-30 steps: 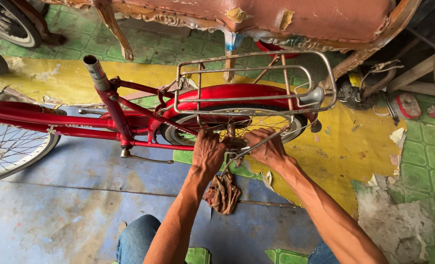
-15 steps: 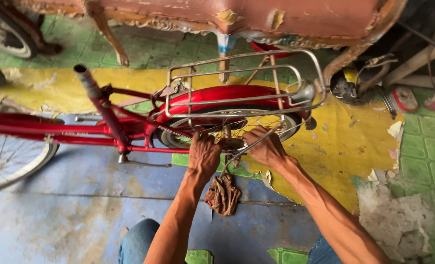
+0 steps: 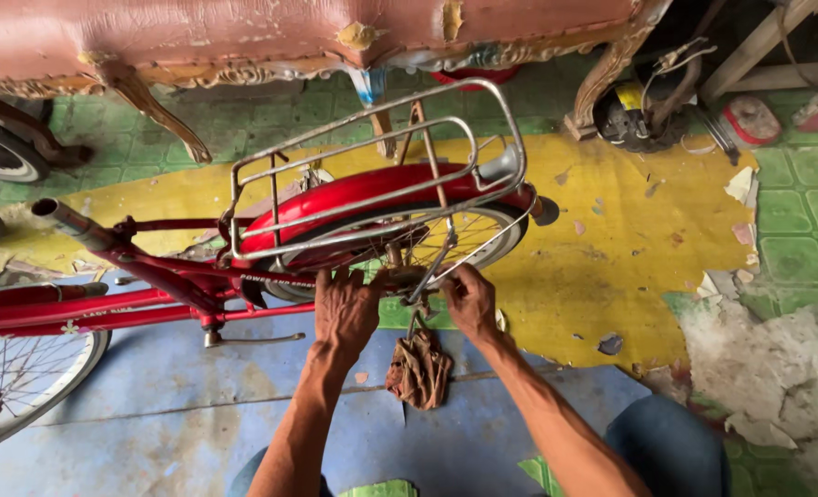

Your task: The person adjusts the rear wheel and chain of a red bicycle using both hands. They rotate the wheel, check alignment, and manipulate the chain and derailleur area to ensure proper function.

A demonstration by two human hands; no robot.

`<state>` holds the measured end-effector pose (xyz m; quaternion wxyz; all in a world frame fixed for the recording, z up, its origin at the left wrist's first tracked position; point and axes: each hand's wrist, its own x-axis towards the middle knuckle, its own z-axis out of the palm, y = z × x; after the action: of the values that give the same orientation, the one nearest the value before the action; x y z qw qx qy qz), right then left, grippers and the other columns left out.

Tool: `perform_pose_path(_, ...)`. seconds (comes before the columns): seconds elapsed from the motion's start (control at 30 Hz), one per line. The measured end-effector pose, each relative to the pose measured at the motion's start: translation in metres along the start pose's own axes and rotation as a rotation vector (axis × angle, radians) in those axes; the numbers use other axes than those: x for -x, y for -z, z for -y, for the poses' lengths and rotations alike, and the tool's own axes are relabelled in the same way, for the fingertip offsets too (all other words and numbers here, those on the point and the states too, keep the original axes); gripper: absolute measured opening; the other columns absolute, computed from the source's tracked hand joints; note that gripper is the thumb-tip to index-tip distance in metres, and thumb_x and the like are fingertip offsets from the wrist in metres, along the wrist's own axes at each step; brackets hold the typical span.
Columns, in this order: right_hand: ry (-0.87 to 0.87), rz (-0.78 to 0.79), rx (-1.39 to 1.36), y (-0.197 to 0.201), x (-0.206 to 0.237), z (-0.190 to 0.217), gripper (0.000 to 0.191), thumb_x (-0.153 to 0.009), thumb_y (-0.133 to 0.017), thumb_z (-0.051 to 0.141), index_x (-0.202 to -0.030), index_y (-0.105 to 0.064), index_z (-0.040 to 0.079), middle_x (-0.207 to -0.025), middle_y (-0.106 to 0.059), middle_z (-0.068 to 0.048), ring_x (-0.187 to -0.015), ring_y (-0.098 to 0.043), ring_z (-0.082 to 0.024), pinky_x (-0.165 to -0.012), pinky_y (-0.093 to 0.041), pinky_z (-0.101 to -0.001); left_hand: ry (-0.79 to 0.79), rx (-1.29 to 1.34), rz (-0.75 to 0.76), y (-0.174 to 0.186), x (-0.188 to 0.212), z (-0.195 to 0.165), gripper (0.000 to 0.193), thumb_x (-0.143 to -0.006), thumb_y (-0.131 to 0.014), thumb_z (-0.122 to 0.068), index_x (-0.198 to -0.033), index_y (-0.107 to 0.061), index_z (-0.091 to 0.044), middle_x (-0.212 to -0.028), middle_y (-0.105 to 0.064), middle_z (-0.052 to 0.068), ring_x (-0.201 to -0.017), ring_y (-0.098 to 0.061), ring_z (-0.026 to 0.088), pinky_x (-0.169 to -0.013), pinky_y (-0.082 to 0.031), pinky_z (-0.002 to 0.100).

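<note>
Red bike (image 3: 372,189) lies on its side; both hands work at the back wheel's hub (image 3: 407,276). Left hand (image 3: 345,308) and right hand (image 3: 469,299) pinch small parts there. Next probably needs careful turning.

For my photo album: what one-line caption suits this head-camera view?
Left hand and right hand at the rear wheel hub of a red bicycle, brown rag below.

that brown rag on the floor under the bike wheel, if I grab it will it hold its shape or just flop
The rag lies crumpled in soft folds, so it would likely flop and drape. It looks thin, so probably light. It seems stained, perhaps greasy to the touch.
</note>
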<state>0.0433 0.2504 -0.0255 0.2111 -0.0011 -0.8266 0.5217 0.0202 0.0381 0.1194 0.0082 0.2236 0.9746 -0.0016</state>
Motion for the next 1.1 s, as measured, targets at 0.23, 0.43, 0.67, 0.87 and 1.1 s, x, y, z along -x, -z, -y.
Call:
perform_pose_path(0.23, 0.246, -0.072, -0.16, -0.028, -0.01, -0.021, 0.022, -0.092, -0.076, 0.002, -0.113, -0.072, 0.009, -0.103, -0.074, -0.008, -0.09, -0.072, -0.017, -0.077, -0.062, -0.0303, 0.019, 0.006, 0.04, 0.001, 0.0, 0.004, 0.05, -0.097, -0.05, -0.002, -0.138, -0.063, -0.029, -0.092, -0.072, 0.013, -0.092, -0.063, 0.025, -0.088, -0.037, 0.042)
perform_pose_path(0.43, 0.014, 0.153, -0.162, -0.02, -0.018, -0.039, 0.022, -0.089, -0.073, 0.002, -0.109, -0.076, 0.01, -0.105, -0.077, -0.005, -0.082, -0.073, -0.017, -0.067, -0.062, -0.0311, -0.027, 0.016, -0.055, -0.01, 0.004, 0.008, 0.046, -0.095, -0.052, -0.008, -0.135, -0.064, -0.025, -0.088, -0.072, 0.012, -0.096, -0.063, 0.027, -0.091, -0.036, 0.045)
perform_pose_path(0.67, 0.235, 0.109, -0.204, -0.009, -0.03, -0.035, 0.032, -0.083, -0.067, -0.005, -0.113, -0.072, 0.004, -0.098, -0.071, -0.008, -0.085, -0.072, -0.02, -0.069, -0.058, -0.0311, 0.007, -0.065, 0.226, -0.023, -0.004, 0.005, 0.058, -0.097, -0.048, -0.006, -0.15, -0.053, -0.03, -0.097, -0.071, 0.019, -0.1, -0.065, 0.031, -0.112, -0.032, 0.056)
perform_pose_path(0.87, 0.369, 0.057, 0.026, -0.005, -0.039, -0.042, 0.018, -0.087, -0.077, 0.007, -0.105, -0.077, 0.007, -0.101, -0.076, -0.008, -0.086, -0.074, -0.021, -0.075, -0.059, -0.0305, 0.054, 0.095, 0.146, -0.016, -0.003, -0.003, 0.057, -0.099, -0.045, 0.0, -0.147, -0.057, -0.028, -0.1, -0.071, 0.015, -0.096, -0.065, 0.026, -0.102, -0.037, 0.044)
perform_pose_path(1.1, 0.305, 0.05, -0.041, -0.005, -0.031, -0.041, 0.018, -0.089, -0.077, 0.008, -0.107, -0.078, 0.005, -0.102, -0.077, -0.008, -0.089, -0.074, -0.02, -0.076, -0.059, -0.0317, -0.069, 0.017, -0.148, -0.026, -0.007, 0.002, 0.052, -0.086, -0.055, -0.003, -0.133, -0.064, -0.025, -0.097, -0.072, 0.015, -0.101, -0.062, 0.028, -0.094, -0.037, 0.047)
